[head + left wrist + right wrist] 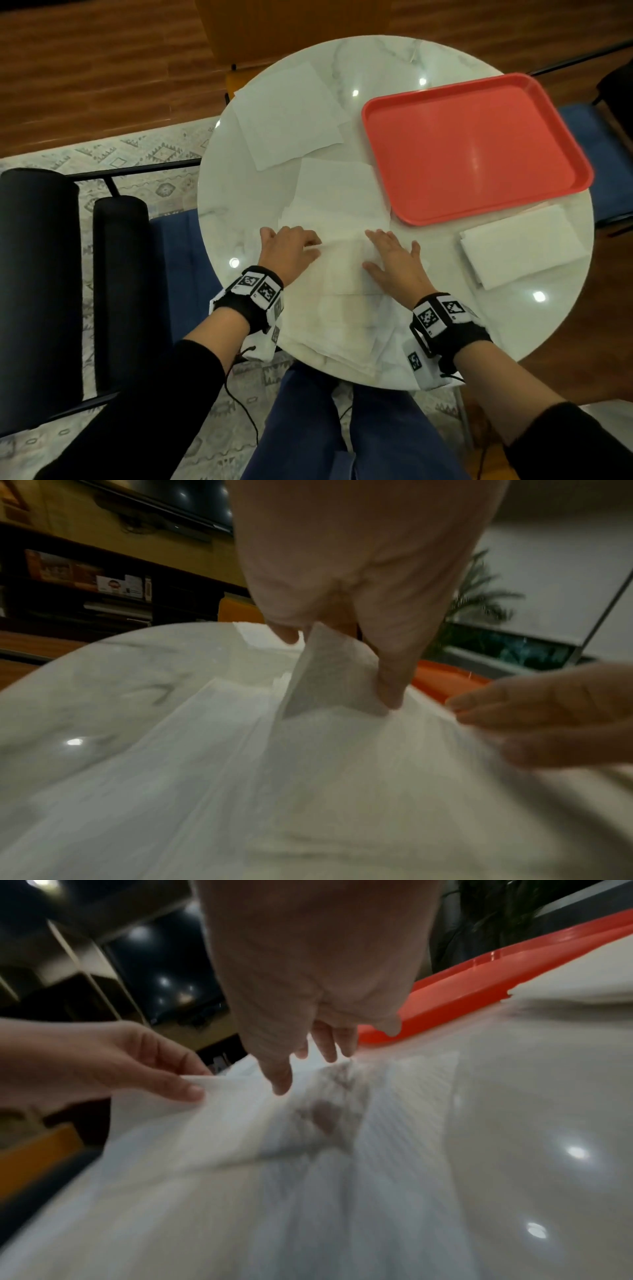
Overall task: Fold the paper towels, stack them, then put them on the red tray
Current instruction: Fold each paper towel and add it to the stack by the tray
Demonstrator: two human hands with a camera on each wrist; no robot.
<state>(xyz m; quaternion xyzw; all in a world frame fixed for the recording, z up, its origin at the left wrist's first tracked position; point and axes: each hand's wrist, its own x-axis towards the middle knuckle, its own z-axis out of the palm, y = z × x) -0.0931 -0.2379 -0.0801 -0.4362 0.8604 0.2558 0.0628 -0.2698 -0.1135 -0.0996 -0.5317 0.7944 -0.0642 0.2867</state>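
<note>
Your left hand pinches a lifted edge of the thin white paper towel; your right hand lies flat on it, fingers spread and relaxed.

More loose white sheets lie beyond your fingertips on the round white marble table. The empty red plastic tray sits just beyond your right fingers, and a folded white stack lies to their right.

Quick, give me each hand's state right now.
Left hand: pinching the edge of a paper towel.
Right hand: open, fingers spread over the same towel.
</note>
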